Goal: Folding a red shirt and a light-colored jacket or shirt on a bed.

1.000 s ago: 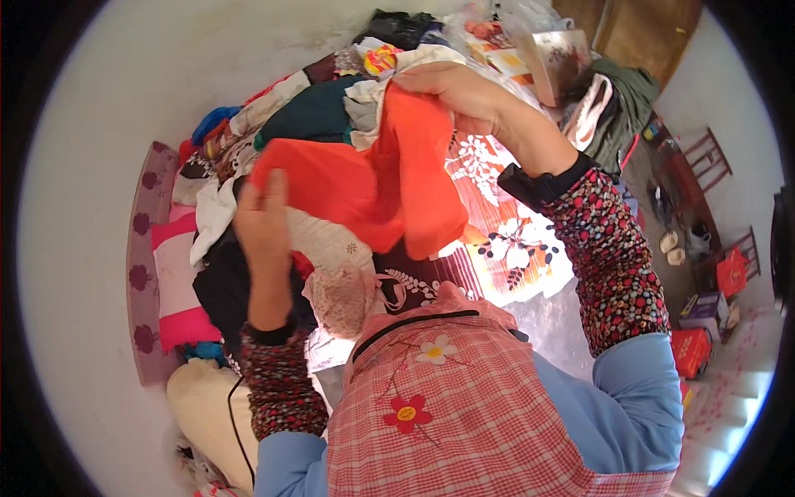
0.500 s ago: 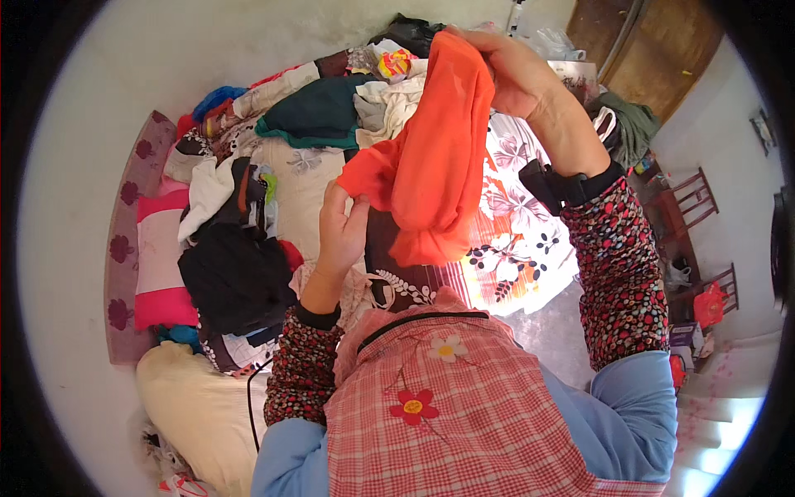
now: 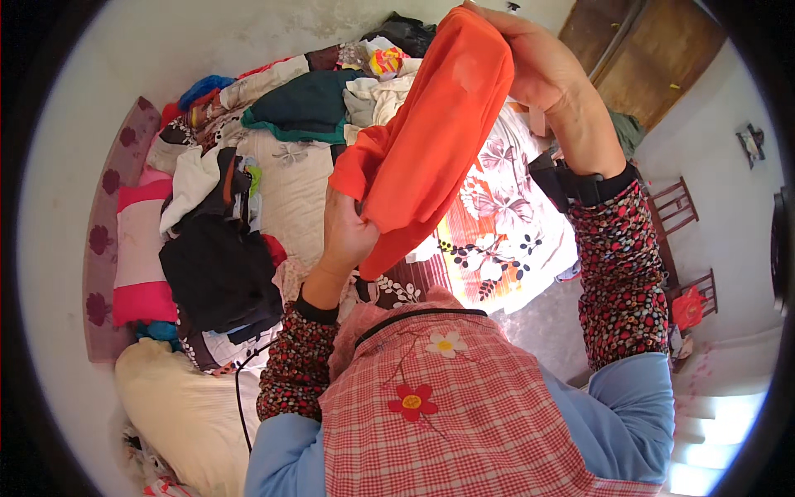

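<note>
An orange-red piece of cloth clothing [image 3: 443, 137] hangs between my raised hands, bunched and folded over itself. I cannot make out which garment it is. My left hand [image 3: 346, 232] grips its lower left part, the fingertips partly hidden under the fabric. Higher up at the right, my right hand [image 3: 542, 62] holds its top end, with most fingers behind the cloth. Below the garment lies a bed with a white floral sheet [image 3: 530, 248]. Both my forearms wear dark patterned sleeve covers.
Left of my hands lie black clothes [image 3: 222, 269], a white cloth [image 3: 192, 186] and a pink-and-white pillow [image 3: 147, 253]. Dark green clothing [image 3: 302, 108] is farther back. A cream covered bundle [image 3: 182, 406] stands at lower left. Wooden chairs [image 3: 675, 207] line the right wall near a wooden door [image 3: 654, 58].
Both hands still hold the orange-red cloth. My right hand has moved up and slightly right, stretching the fabric more. The view has shifted a little.
</note>
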### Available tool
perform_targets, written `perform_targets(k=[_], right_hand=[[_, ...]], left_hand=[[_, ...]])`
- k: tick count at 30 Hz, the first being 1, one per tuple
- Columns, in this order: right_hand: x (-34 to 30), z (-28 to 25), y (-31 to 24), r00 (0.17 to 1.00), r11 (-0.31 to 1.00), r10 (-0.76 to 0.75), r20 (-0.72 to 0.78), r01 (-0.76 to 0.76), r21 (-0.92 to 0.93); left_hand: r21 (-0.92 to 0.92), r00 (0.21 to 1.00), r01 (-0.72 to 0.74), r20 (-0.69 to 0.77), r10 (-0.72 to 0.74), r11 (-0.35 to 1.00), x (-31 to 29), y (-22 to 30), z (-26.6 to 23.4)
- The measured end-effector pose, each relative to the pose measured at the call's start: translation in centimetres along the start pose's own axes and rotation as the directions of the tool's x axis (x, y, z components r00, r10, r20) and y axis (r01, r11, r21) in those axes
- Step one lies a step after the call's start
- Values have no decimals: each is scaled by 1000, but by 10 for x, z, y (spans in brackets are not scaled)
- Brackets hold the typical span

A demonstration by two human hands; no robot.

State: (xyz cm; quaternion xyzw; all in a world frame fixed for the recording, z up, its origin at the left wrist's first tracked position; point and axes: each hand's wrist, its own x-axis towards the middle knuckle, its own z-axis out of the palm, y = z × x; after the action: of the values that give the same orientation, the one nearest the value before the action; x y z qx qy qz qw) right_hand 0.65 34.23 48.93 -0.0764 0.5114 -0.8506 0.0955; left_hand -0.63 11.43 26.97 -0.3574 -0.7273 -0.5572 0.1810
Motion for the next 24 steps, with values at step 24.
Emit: perform_targets(k=[24], right_hand=[[-18, -78, 7, 962, 748, -111, -248, -84, -659]], left_hand=[[-576, 830, 140, -375, -412, 806, 45, -8, -62]])
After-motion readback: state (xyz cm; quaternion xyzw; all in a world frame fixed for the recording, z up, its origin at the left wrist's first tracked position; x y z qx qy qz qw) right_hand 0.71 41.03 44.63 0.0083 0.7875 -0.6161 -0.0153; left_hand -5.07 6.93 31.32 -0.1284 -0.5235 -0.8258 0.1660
